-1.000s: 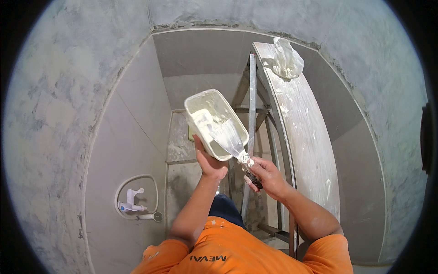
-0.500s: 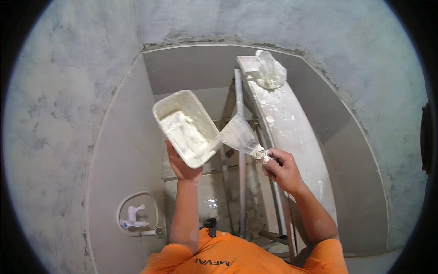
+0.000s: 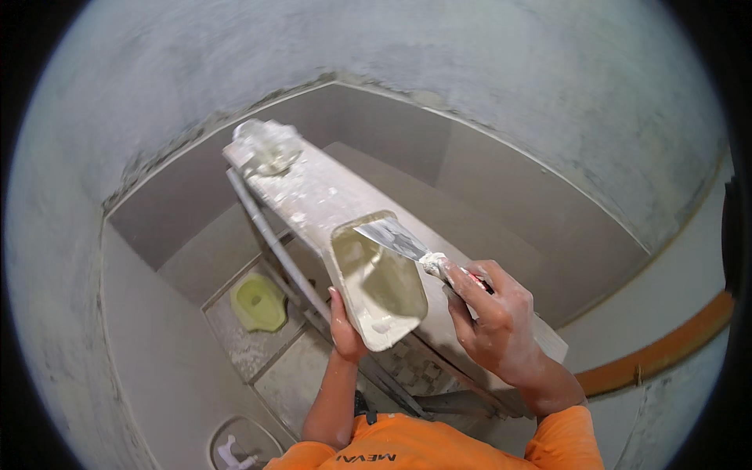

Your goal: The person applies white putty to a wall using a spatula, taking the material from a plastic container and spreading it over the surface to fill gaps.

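My left hand point(image 3: 345, 325) grips a cream rectangular plastic tub point(image 3: 385, 345) by its side and underside, tilted with its mouth up. White putty coats the tub's inside walls and lies thicker at its near end. My right hand point(image 3: 493, 313) is closed round the handle of a putty knife point(image 3: 392, 238). The knife's broad metal blade lies over the far part of the tub's mouth, its upper face largely bare metal. A lump of putty clings where blade meets handle. Whether the blade touches the rim I cannot tell.
A long plank point(image 3: 329, 196) on a metal frame point(image 3: 266, 227) runs diagonally beneath the tub. A clear plastic bag point(image 3: 266, 149) with white residue sits at its far end. Below left is a yellow-green squat toilet point(image 3: 258, 303); a white tap point(image 3: 235, 454) is at the lower left wall.
My view has turned rightward, bringing the toilet into sight. The tub is now over the plank and tilted differently. The knife has moved from beside the tub to over its mouth.
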`<state>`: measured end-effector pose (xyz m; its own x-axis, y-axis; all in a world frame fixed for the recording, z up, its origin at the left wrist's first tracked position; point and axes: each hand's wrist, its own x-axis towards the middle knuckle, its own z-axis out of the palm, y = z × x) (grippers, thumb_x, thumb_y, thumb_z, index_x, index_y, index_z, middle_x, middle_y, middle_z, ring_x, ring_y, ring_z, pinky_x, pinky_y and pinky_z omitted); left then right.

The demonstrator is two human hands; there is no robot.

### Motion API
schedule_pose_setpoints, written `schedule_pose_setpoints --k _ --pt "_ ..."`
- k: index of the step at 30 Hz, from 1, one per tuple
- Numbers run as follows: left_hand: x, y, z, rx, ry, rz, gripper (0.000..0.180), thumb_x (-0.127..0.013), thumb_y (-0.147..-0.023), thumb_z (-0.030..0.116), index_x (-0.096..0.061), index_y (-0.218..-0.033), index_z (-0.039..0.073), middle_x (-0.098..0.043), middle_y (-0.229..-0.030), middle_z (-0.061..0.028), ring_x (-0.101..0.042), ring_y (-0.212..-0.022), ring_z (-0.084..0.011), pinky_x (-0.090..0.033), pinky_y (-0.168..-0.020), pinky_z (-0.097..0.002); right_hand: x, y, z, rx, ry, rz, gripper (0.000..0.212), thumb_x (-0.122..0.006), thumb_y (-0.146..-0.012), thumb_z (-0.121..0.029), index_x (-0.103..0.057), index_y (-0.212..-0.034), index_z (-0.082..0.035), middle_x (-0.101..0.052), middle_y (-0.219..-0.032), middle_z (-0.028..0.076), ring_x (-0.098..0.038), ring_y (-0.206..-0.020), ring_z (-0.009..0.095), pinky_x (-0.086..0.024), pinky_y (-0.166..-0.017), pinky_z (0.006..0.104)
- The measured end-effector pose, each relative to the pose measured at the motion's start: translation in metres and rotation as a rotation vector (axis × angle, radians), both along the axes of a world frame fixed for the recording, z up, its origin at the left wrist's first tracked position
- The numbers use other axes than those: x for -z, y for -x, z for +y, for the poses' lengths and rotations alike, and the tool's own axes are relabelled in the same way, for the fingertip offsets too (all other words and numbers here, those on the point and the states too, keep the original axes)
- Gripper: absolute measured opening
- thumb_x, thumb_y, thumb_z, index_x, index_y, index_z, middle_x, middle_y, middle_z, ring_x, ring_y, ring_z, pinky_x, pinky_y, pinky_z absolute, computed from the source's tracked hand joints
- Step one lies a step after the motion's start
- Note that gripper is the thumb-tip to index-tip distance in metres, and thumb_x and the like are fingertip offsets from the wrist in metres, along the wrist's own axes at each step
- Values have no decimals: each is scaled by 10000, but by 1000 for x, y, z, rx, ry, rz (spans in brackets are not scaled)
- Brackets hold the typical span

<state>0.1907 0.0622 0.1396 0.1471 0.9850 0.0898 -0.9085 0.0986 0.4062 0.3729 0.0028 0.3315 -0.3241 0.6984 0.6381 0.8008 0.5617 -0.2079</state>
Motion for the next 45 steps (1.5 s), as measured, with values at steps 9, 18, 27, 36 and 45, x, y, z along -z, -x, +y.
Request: schedule_pose_setpoints --k 9,18,27,36,45 --pt "-26 -96 -21 334 -114 252 743 -231 -1038 607 -306 -1529 55 -458 -1485 -156 -496 -1333 -331 -409 -1116 -475 5 -77 -45 327 35 -103 338 -695 -836 -131 -690 -1170 -85 -630 -920 129 -661 -749 297 -523 -604 409" --pt "-34 -154 -47 561 -85 200 716 -222 -1045 595 -337 -1518 71 -492 -1450 -143 -522 -1301 -303 -425 -1099 -466 -16 -128 -99 465 153 -83 342 -683 -854 -150 -683 -1192 -101 -638 -909 128 -674 -735 290 -522 -602 413" --pt "-53 -202 -89 695 -59 271 771 -170 -1032 631 -341 -1510 51 -499 -1438 -155 -535 -1287 -301 -424 -1098 -451 -36 -159 -159 627 176 -151 354 -662 -839 -139 -675 -1191 -100 -639 -905 113 -680 -758 277 -527 -598 392" --pt "-52 -293 -154 813 -27 187 696 -237 -1050 587 -413 -1459 52 -554 -1369 -133 -552 -1251 -284 -433 -1077 -434 -7 -171 -244 837 415 -283 401 -619 -850 -113 -618 -1243 -33 -642 -959 122 -697 -789 274 -546 -594 380" --pt "-64 -370 -237 1169 -87 91 713 -265 -1045 591 -381 -1481 39 -527 -1402 -145 -517 -1297 -295 -413 -1097 -438 -34 -189 -352 1241 302 -55 318 -665 -853 -136 -690 -1169 -112 -624 -931 122 -674 -755 316 -528 -609 414"
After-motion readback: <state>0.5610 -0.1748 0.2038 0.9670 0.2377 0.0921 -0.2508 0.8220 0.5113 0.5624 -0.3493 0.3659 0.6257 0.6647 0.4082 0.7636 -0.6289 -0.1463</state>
